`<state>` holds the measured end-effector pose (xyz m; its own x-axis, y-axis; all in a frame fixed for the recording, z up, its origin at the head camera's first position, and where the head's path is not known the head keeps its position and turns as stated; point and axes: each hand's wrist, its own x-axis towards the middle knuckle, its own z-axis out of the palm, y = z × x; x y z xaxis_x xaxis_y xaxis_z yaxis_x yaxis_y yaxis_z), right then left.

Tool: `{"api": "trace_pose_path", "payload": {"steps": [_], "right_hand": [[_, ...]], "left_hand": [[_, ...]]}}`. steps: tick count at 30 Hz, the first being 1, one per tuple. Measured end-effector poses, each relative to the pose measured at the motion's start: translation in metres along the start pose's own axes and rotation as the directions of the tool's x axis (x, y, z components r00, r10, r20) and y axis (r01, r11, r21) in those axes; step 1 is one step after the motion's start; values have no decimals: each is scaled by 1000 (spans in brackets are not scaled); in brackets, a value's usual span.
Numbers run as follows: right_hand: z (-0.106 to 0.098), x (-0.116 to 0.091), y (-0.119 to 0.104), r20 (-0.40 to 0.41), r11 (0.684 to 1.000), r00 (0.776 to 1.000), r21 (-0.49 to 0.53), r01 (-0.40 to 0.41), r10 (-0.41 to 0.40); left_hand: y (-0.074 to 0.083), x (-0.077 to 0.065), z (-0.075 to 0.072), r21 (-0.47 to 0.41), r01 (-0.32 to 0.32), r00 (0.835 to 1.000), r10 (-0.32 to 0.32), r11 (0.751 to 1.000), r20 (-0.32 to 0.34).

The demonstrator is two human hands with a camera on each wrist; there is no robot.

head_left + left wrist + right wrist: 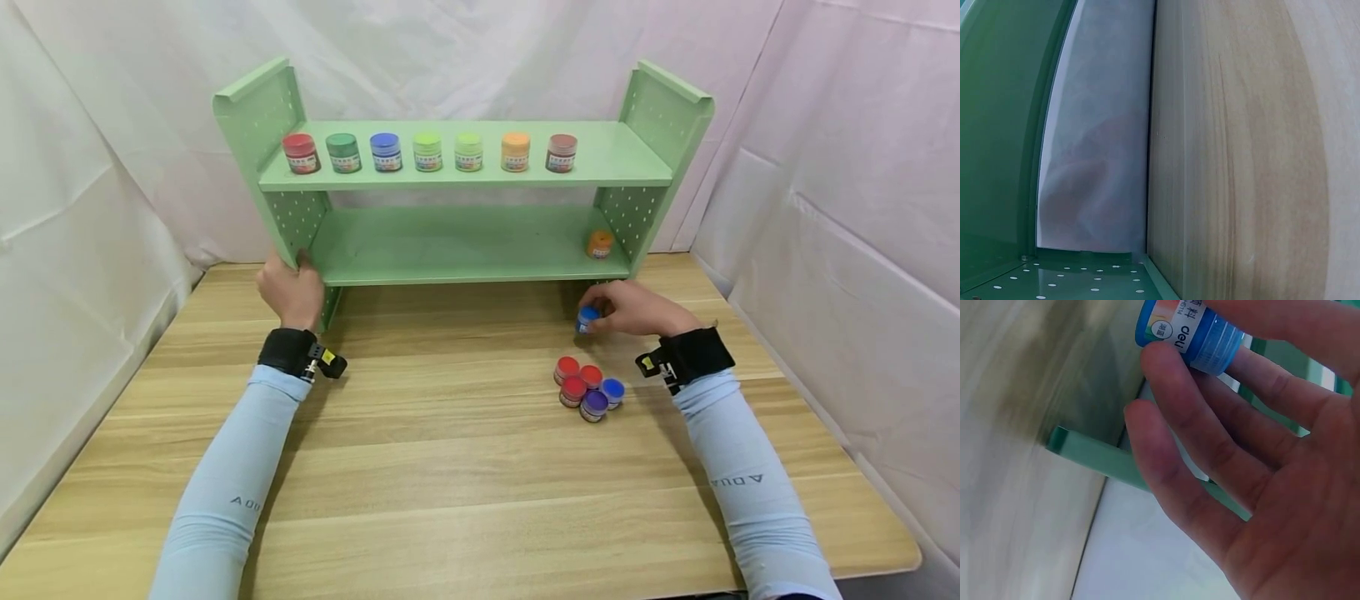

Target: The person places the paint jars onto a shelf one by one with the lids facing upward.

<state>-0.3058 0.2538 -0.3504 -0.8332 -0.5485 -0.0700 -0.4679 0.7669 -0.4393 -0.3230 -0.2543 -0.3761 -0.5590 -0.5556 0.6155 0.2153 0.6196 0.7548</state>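
Note:
At the right, my right hand (633, 308) pinches a small blue paint jar (588, 318) between thumb and fingers, just below the lower shelf's front edge. In the right wrist view the jar (1194, 331) shows a printed label, and two fingers stand out beside it. My left hand (291, 292) grips the left side panel of the green two-tier shelf rack (465, 277) near its bottom. The left wrist view shows the perforated panel (1079, 281) but not the hand. Close in front of my right hand, red jars (567, 369), a blue jar (613, 390) and a purple jar (595, 404) cluster on the table.
Several jars of mixed colours stand in a row on the upper shelf, from a red jar (302, 154) to a brown jar (561, 153). An orange jar (599, 244) sits at the lower shelf's right end. White curtains (847, 208) surround the wooden table (420, 467).

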Motion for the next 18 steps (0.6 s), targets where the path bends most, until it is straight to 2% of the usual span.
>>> {"api": "trace_pose_path", "payload": {"steps": [4, 9, 12, 18], "right_hand": [[-6, -4, -4, -43, 999, 999, 21, 27, -26], [-11, -10, -10, -83, 1000, 996, 18, -23, 24], [-14, -13, -17, -97, 999, 995, 16, -37, 38], [-21, -20, -30, -177, 999, 984, 29, 15, -10]], "left_hand": [[1, 2, 2, 5, -14, 1000, 14, 1000, 1], [2, 4, 3, 4, -38, 999, 38, 999, 12], [2, 4, 2, 1, -19, 1000, 19, 1000, 12], [-2, -1, 0, -18, 14, 1000, -14, 1000, -3]]}}
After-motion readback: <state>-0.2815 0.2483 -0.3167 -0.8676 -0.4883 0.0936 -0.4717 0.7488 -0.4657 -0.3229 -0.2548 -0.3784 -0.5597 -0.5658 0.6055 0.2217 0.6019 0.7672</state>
